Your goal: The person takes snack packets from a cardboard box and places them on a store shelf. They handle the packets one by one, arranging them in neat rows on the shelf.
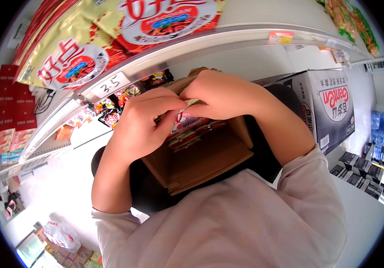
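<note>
An open cardboard box [208,157] rests on my lap, its near part bare inside. Several snack packets stand in a row at its far side. My left hand [148,119] and my right hand [215,93] meet above that row, thumbs and forefingers pinched together. Between the fingertips is the upper edge of a snack packet [187,124] with red and white print. My hands cover much of this packet, so I cannot tell whether it is sealed or torn.
A shelf edge [178,55] crosses just beyond my hands, with large yellow-and-red snack bags [74,63] above it. Small black-and-red packets [106,109] lie below, at left. A grey water carton [332,107] stands at right, near stacked dark boxes [359,171].
</note>
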The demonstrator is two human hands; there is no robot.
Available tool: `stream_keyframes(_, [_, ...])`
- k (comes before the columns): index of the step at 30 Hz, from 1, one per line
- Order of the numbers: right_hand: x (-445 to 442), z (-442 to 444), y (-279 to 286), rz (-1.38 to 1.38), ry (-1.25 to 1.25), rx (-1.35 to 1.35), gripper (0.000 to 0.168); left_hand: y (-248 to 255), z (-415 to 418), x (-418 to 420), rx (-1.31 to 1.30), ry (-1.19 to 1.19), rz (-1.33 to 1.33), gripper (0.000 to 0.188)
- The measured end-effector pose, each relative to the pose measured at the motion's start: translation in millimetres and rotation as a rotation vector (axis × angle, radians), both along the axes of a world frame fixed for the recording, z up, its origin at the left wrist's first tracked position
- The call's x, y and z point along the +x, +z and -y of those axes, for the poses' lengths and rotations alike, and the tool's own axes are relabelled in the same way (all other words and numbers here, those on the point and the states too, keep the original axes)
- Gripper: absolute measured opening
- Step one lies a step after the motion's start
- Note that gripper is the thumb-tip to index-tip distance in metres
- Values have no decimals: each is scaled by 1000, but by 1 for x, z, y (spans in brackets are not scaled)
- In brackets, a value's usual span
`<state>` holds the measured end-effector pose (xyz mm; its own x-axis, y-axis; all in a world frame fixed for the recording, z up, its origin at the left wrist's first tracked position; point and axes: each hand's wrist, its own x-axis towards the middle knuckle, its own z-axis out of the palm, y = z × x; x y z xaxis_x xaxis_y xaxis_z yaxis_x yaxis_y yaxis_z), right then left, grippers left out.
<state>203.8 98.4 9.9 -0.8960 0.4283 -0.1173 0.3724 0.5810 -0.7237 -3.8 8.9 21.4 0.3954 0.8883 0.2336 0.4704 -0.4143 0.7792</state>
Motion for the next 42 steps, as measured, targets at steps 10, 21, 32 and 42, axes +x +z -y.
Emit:
stream_keyframes(10, [2, -1, 16, -293, -98, -311, 25, 9, 9, -9, -169, 296, 380, 6])
stream_keyframes(21, [-9, 11, 3, -478, -228, -11, 20, 5, 9, 3, -239, 285, 121, 4])
stream_keyframes(32, [11, 7, 19, -629, -446, 79, 20, 19, 6, -1, -162, 309, 182, 3])
stream_keyframes(42, [33, -9, 20, -734, -554, 169, 24, 19, 7, -5, -164, 316, 181, 2])
